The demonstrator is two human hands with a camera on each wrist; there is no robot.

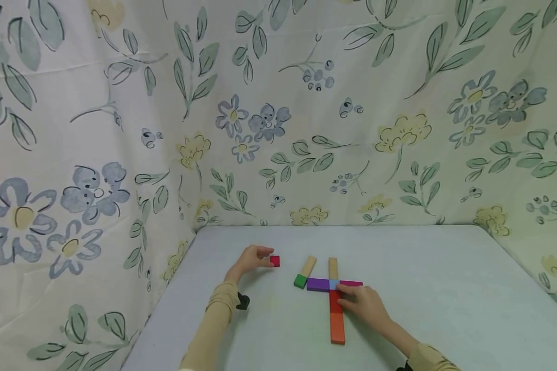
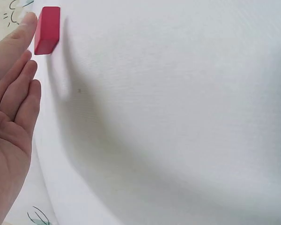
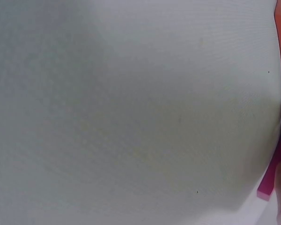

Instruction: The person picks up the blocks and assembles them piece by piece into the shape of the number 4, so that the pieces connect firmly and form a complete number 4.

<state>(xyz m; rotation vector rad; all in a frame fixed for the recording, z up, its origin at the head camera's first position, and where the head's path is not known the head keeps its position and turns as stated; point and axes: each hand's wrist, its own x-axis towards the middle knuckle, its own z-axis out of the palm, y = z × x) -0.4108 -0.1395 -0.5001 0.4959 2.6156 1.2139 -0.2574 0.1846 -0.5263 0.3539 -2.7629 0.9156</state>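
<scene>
At the left, a small red block stands by the fingertips of my left hand. In the left wrist view, the thumb lies along the edge of the red block and the other fingers of the left hand are fairly straight. My right hand reaches over a cross of flat blocks. One fingertip is at the light blue square, another at the red block below it. A magenta block shows partly behind this hand. The purple block forms the left arm.
An orange block ends the cross at the bottom, a tan block at the top. Left of it, another tan block slants up from a green block. A floral curtain hangs behind the white table.
</scene>
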